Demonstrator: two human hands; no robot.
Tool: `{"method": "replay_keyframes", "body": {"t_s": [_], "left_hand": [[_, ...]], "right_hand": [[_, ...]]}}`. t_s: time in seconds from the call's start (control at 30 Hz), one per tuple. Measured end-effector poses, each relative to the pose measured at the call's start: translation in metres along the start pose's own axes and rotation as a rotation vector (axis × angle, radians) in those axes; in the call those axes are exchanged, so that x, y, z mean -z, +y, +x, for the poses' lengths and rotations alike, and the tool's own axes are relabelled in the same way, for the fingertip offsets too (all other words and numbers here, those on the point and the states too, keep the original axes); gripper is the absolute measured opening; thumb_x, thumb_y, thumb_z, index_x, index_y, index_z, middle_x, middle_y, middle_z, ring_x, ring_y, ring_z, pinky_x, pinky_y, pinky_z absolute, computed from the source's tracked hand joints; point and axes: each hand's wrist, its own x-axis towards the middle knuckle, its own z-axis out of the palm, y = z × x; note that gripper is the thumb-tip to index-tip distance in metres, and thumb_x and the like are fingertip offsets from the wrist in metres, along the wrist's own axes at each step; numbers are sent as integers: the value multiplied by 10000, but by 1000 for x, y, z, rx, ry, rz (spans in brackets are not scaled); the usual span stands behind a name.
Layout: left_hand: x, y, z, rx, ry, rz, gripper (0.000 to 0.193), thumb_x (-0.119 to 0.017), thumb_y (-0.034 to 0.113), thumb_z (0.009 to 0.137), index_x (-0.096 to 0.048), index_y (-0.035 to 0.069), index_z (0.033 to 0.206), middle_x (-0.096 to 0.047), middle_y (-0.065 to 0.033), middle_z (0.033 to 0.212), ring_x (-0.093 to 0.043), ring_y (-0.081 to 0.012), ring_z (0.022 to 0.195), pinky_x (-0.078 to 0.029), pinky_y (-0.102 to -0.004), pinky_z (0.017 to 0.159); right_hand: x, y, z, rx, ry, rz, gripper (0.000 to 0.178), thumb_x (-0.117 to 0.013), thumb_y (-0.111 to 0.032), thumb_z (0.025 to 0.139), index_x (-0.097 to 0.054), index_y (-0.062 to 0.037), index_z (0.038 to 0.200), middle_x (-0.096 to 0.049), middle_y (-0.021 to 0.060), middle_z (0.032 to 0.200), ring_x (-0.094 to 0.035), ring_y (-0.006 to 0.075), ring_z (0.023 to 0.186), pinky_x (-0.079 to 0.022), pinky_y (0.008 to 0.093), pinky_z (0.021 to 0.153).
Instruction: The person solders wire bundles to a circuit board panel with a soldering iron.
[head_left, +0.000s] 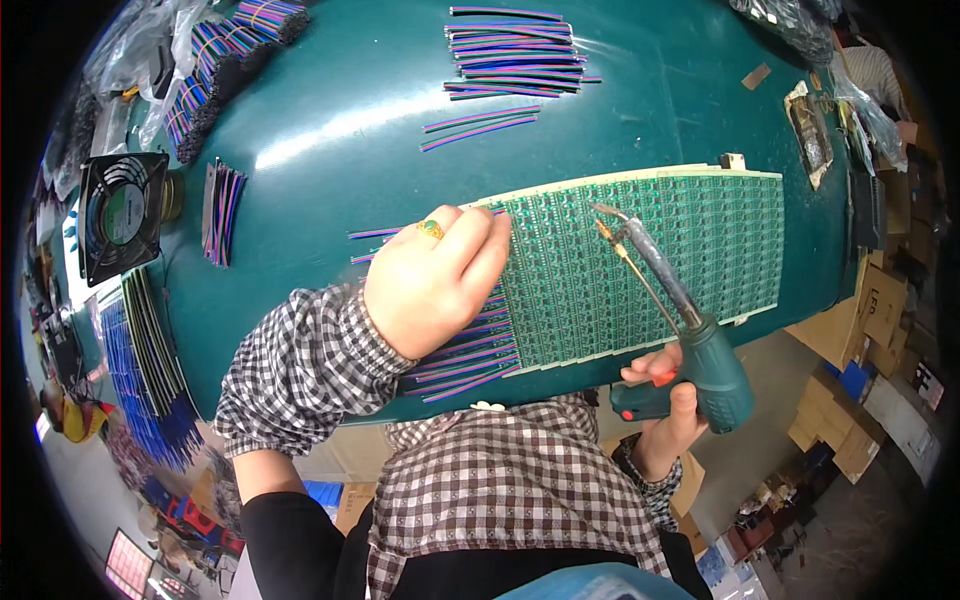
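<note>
A large sheet of small green circuit boards (640, 270) lies on the table in front of me. Short multi-coloured ribbon wires (470, 355) run along its left edge. My left hand (435, 275), with a ring on one finger, is closed over that edge near the top row. Its fingertips point down and hide what they pinch; wire ends stick out to the left beneath it. In my right hand (670, 400) is a green soldering gun (715, 375), held by its handle at the sheet's near edge. Its tip and thin feed tube lie over the upper middle of the boards.
A pile of loose ribbon wires (515, 55) lies at the far middle, and a smaller bundle (222, 215) at the left. A black fan (125, 215) stands by the left edge. Wire bundles (225, 60) sit at the far left. Cardboard boxes (840, 425) are on the floor at right.
</note>
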Motion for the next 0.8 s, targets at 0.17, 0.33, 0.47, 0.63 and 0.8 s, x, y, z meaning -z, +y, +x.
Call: {"method": "replay_keyframes", "body": {"t_s": [0.17,0.33,0.47,0.63,0.8], "left_hand": [[-2,6,-4,42,-50,-34,401,-622,64,702,-644,-54,1084,-597,-118,979,-624,-237,819,-543,-322,699],[-4,6,-5,53,0,-39,389,-634,55,699,-652,-52,1073,-606,-120,965,-632,-238,806,-546,-321,690],[-6,7,-5,61,8,-43,381,-650,40,681,-662,-50,1051,-614,-118,952,-636,-239,800,-548,-320,687],[-13,2,-6,13,86,32,308,-625,109,698,-647,-13,979,-559,-50,885,-592,-168,794,-510,-263,617],[-15,0,-4,21,108,-15,271,-629,123,687,-638,16,936,-531,-37,861,-580,-159,774,-497,-262,591]], "right_hand": [[1,-2,-2,-5,-19,-72,507,-701,-311,877,-582,108,1136,-625,195,1034,-669,327,948,-605,435,792],[-5,-3,0,38,-59,-203,552,-665,-375,901,-552,107,1143,-619,175,982,-692,291,840,-632,381,693],[-8,-2,-2,10,-110,-228,523,-668,-351,901,-557,105,1132,-608,171,969,-675,295,887,-622,404,728],[-7,0,-7,-44,-163,-294,447,-677,-293,893,-574,89,1099,-613,170,964,-665,299,910,-597,434,786],[-12,-1,-7,-63,-127,-281,387,-688,-260,886,-594,79,1048,-631,164,950,-659,282,896,-583,420,803]]}}
